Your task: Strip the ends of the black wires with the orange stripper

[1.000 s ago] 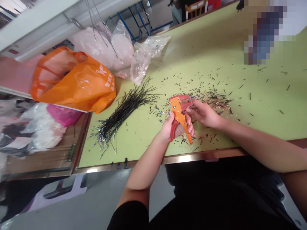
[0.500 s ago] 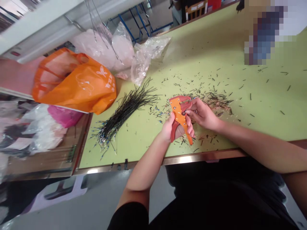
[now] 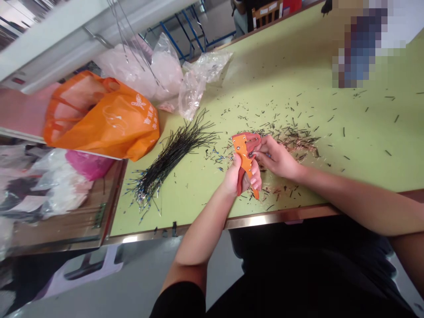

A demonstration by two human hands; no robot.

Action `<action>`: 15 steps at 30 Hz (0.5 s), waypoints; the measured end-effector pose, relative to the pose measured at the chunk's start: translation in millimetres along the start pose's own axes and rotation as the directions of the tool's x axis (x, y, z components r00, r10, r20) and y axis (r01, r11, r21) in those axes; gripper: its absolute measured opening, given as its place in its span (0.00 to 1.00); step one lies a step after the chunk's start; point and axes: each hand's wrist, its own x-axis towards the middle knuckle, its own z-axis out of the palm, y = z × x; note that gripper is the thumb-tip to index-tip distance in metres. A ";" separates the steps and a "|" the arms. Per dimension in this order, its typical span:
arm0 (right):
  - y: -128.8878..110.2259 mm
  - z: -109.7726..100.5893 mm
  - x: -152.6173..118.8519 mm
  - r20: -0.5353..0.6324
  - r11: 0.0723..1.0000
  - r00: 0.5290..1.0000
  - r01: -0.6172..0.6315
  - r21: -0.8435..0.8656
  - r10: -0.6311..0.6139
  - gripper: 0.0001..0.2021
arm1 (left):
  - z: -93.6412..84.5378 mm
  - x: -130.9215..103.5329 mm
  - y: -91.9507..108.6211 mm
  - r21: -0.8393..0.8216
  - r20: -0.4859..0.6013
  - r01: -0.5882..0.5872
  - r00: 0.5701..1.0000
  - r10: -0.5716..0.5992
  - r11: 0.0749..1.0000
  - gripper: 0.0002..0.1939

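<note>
My left hand (image 3: 236, 173) is wrapped round the handles of an orange and red hand tool (image 3: 243, 150), with its head pointing away from me. At the right side of the tool's head is my right hand (image 3: 277, 158), its thumb and fingers pinched together; what they hold is too small to make out. Under and beyond the hands, short black clippings (image 3: 293, 132) and bits of copper-coloured strand lie scattered. To the left lies a bundle of long black wires (image 3: 172, 154) with blue and silvery ends.
An orange bag (image 3: 109, 119) and clear plastic bags (image 3: 195, 79) are at the back left of the green table (image 3: 198, 194). A pink bag (image 3: 89, 163) lies beyond its left edge. A blurred patch hides the far right. Part of a person shows at the far edge.
The fingers of my left hand have closed in, and the tool's handles are nearer each other. My right hand stays beside the tool's head. The view has shifted slightly.
</note>
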 end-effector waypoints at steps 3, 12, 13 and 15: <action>2.6 1.0 1.4 -0.027 0.998 0.997 -0.070 -0.009 0.070 0.08 | 0.3 3.5 -0.4 -0.036 -0.034 -0.028 0.999 0.026 0.999 0.48; 4.3 -6.0 9.6 -0.001 0.964 0.986 -0.163 -0.208 0.166 0.05 | -4.3 11.5 2.5 -0.025 -0.112 -0.042 0.993 0.039 0.999 0.47; 4.4 -10.7 11.5 -0.003 0.943 0.985 -0.167 -0.288 0.173 0.04 | -5.8 11.4 4.6 -0.020 -0.123 -0.044 0.992 0.041 0.999 0.47; 4.8 -22.4 15.3 -0.018 0.895 0.987 -0.154 -0.420 0.161 0.04 | -10.8 10.3 9.7 0.016 -0.158 -0.059 0.986 0.061 0.998 0.48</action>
